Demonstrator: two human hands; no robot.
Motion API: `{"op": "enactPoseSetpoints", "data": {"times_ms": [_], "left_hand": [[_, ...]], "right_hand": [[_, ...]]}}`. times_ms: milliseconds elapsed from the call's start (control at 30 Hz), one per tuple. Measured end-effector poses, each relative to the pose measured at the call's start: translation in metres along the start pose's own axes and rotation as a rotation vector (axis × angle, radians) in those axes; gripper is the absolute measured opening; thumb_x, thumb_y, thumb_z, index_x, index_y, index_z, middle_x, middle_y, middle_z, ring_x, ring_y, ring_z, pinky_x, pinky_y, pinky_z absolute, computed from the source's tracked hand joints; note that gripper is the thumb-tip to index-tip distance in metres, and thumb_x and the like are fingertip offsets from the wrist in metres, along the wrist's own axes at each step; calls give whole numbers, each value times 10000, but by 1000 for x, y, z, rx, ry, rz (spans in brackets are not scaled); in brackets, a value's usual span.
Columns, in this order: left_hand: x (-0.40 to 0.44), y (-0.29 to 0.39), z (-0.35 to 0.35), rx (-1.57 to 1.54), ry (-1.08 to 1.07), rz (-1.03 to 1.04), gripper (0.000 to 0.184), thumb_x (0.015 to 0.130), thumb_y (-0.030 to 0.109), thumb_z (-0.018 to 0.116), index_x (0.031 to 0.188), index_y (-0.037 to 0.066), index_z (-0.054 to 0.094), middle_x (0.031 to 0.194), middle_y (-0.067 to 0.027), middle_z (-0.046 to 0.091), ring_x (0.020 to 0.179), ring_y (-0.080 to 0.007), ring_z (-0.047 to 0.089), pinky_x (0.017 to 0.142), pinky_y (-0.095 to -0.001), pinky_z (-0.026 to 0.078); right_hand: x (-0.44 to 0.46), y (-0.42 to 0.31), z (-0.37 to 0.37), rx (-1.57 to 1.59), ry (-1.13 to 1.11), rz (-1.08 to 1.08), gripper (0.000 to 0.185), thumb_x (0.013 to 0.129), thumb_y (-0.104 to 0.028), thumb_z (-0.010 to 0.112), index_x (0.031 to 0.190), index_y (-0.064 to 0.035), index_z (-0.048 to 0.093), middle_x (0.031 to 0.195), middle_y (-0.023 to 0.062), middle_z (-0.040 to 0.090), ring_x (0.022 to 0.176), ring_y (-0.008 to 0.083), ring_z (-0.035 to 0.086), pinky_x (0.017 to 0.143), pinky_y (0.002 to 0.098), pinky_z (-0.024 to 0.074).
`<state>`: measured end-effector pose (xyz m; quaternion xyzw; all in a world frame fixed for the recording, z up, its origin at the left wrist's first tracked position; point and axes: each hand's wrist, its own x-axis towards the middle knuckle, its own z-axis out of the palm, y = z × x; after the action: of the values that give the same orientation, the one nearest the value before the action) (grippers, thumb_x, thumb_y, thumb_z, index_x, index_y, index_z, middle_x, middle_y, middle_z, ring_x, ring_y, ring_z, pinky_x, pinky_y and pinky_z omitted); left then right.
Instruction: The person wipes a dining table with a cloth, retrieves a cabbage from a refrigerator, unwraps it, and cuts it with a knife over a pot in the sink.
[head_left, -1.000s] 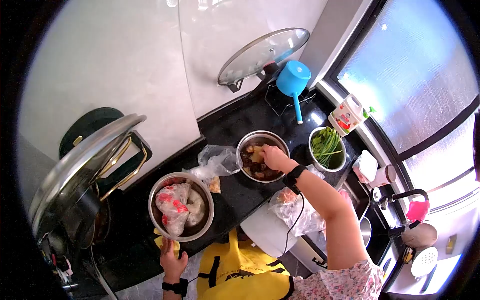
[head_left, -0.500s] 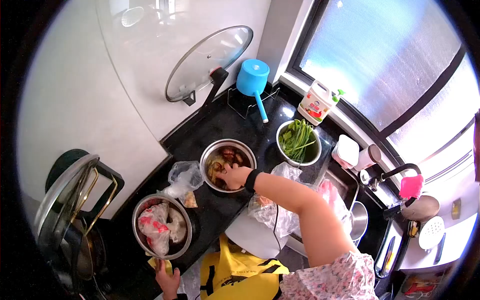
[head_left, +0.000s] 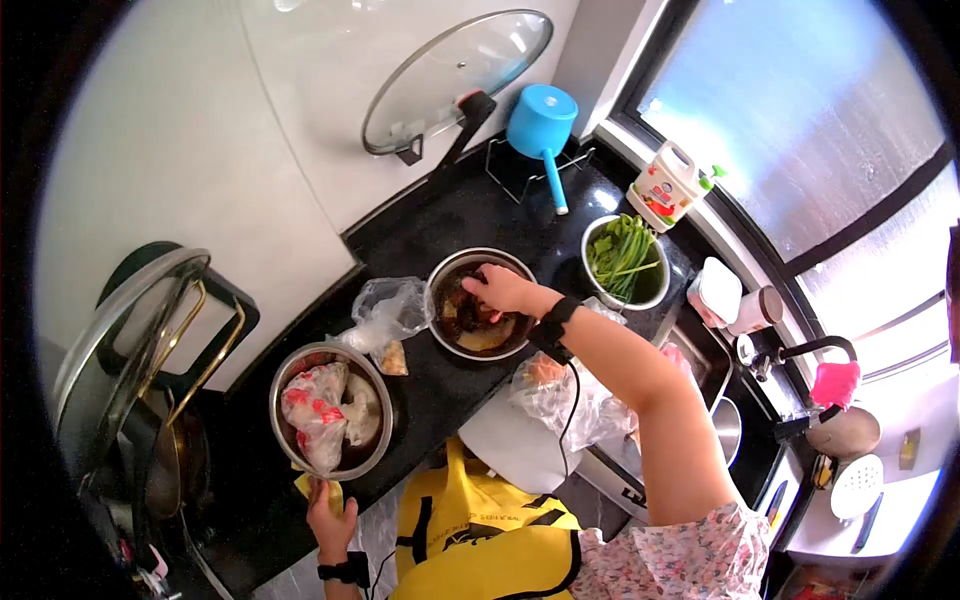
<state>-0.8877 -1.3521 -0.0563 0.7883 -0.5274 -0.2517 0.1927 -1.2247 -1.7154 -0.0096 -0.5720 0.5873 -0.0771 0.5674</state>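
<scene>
A hard push could tip the steel bowl [head_left: 518, 272] around the right hand [head_left: 500, 292], since the other hand isn't bracing it; the cord [head_left: 574, 400] trailing from that wrist might snag. Those fingers curl over dark food pieces [head_left: 462, 320]; whether they pinch any, I can't tell. The left hand [head_left: 332, 517], thumb spread, stands open just below another bowl [head_left: 345, 477].
</scene>
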Motion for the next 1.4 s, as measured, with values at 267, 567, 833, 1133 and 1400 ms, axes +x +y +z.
{"op": "enactPoseSetpoints", "data": {"times_ms": [267,567,833,1133,1400], "left_hand": [[-2,-12,8,17,65,1,681,661,151,667,1275,-62,462,1342,-290,417,1266,-407,393,1055,-406,323],[-2,-15,9,6,66,8,689,668,180,667,1283,-54,461,1348,-280,416,1264,-401,399,1051,-407,330],[-3,-18,9,-7,77,3,684,675,174,669,1286,-49,457,1336,-279,430,1262,-391,406,1056,-406,326],[-3,-20,8,-10,66,18,706,679,176,666,1306,-52,434,1334,-278,433,1269,-378,402,1064,-401,314],[-4,-19,9,-15,76,-11,689,682,177,670,1301,-35,453,1357,-252,421,1290,-366,379,1061,-403,322]], "right_hand": [[-2,33,27,-1219,-171,-284,655,814,-154,573,1412,-227,315,1413,269,228,1157,455,460,956,546,383],[34,36,-4,-725,41,-548,243,828,-114,550,1047,-15,587,984,241,615,953,407,574,824,453,463],[-5,18,14,-1158,90,-428,438,831,-274,635,1185,-54,500,1263,231,403,906,420,601,794,482,497],[20,40,23,-872,-171,-292,334,815,-21,535,1137,-5,447,962,265,607,893,418,604,733,485,486],[28,39,15,-814,255,-423,338,950,-308,439,856,-5,556,839,238,625,861,428,581,717,538,461]]}}
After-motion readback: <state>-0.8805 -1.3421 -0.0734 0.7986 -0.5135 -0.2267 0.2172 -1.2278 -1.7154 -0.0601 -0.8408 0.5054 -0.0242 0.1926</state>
